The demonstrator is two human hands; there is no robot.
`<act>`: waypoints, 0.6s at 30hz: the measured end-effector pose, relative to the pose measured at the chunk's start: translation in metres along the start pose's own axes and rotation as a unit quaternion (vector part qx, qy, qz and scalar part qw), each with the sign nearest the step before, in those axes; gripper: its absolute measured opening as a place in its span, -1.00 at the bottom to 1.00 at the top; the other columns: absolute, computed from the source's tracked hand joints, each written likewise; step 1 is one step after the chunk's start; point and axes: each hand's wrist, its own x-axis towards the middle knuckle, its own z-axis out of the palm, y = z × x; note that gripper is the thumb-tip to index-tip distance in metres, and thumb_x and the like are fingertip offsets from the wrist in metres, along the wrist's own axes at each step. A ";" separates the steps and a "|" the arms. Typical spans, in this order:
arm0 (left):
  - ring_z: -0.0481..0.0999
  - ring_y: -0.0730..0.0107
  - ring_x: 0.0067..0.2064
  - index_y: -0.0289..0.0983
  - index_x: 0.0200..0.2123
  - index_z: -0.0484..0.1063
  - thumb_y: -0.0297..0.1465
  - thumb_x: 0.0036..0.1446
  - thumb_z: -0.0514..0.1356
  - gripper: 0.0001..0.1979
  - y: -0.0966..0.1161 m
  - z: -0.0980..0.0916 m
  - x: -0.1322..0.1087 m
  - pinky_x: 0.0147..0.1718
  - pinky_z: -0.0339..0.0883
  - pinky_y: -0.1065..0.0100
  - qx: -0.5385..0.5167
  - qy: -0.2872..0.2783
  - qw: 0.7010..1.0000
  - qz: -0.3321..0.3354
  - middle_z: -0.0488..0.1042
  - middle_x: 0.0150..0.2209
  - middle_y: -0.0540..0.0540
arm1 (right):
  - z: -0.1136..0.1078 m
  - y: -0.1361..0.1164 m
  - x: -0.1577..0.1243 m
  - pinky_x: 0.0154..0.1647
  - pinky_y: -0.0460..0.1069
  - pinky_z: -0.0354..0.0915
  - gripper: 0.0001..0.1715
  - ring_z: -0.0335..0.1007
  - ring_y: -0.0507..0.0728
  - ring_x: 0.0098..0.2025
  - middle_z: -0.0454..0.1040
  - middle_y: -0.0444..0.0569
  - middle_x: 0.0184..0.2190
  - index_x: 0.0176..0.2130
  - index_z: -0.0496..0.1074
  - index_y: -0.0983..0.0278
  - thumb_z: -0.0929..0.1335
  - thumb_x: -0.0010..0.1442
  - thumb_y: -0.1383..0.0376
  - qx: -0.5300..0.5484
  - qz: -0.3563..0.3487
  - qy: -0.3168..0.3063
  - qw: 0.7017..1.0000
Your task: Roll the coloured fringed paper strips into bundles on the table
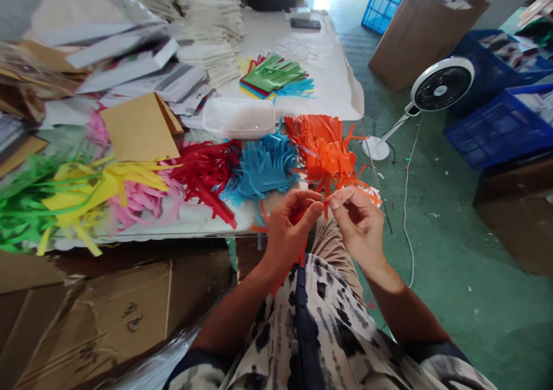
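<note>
My left hand (288,228) and my right hand (359,226) meet just below the table edge, both pinched on a piece of orange fringed paper (325,201). Its strips hang down between my palms over my lap. Directly above my hands lies a pile of orange fringed paper (324,145) on the white table (337,84). A blue pile (261,168) and a red pile (203,174) lie to its left.
Pink, yellow and green fringed paper (26,208) spreads along the table's left. A clear plastic box (239,117), cardboard sheet (138,128), and stacked coloured paper (274,76) sit further back. A white fan (440,87), blue crates (501,125) and cardboard boxes stand on the green floor.
</note>
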 end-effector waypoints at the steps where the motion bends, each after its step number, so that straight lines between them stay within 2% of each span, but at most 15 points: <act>1: 0.52 0.48 -0.34 -0.25 -0.19 0.62 -0.15 0.21 0.41 -0.72 0.001 -0.001 0.000 -0.35 0.39 0.48 0.003 -0.007 1.000 -0.005 0.59 -0.34 -0.04 | -0.001 0.000 0.000 -0.25 0.01 0.26 -0.84 0.33 0.06 -0.31 0.45 -0.14 -0.35 -0.26 0.50 0.18 0.42 0.39 0.18 -0.002 -0.003 0.003 1.000; 5: 0.50 0.46 -0.38 -0.28 -0.33 0.60 -0.17 0.21 0.41 -0.72 0.001 -0.005 0.001 -0.35 0.37 0.45 0.025 -0.020 0.999 0.002 0.56 -0.42 -0.03 | -0.004 0.000 0.000 -0.16 0.02 0.31 -0.87 0.41 0.08 -0.23 0.52 -0.12 -0.29 -0.24 0.55 0.16 0.43 0.38 0.19 0.002 -0.007 -0.009 1.000; 9: 0.49 0.44 -0.38 -0.27 -0.31 0.60 -0.17 0.24 0.39 -0.73 -0.004 -0.004 0.000 -0.35 0.36 0.43 0.055 0.002 0.998 0.042 0.56 -0.40 -0.03 | -0.006 0.002 0.001 -0.14 0.03 0.36 -0.82 0.46 0.11 -0.20 0.56 -0.08 -0.23 -0.20 0.57 0.17 0.44 0.37 0.12 0.017 0.030 -0.047 0.998; 12: 0.49 0.44 -0.35 -0.27 -0.29 0.59 -0.18 0.28 0.34 -0.75 -0.006 -0.004 -0.001 -0.33 0.36 0.43 0.084 -0.005 0.994 0.072 0.56 -0.37 -0.04 | -0.007 0.003 0.001 -0.21 0.00 0.34 -0.79 0.41 0.08 -0.26 0.50 -0.11 -0.29 -0.22 0.52 0.17 0.42 0.38 0.11 0.019 0.036 -0.042 0.998; 15: 0.54 0.41 -0.30 -0.24 -0.19 0.60 -0.18 0.27 0.35 -0.76 -0.006 -0.004 -0.002 -0.29 0.40 0.43 0.079 -0.028 0.994 0.065 0.60 -0.29 -0.06 | -0.007 0.004 0.001 -0.22 -0.01 0.31 -0.79 0.36 0.07 -0.27 0.45 -0.13 -0.31 -0.24 0.47 0.18 0.40 0.40 0.12 0.010 0.026 -0.040 0.999; 18: 0.54 0.42 -0.32 -0.25 -0.23 0.60 -0.19 0.27 0.36 -0.77 -0.007 -0.003 -0.001 -0.31 0.39 0.44 0.084 -0.028 0.994 0.057 0.59 -0.33 -0.05 | -0.007 0.004 0.000 -0.17 0.01 0.31 -0.81 0.38 0.08 -0.24 0.46 -0.12 -0.29 -0.25 0.48 0.17 0.39 0.41 0.15 0.004 0.014 -0.043 0.999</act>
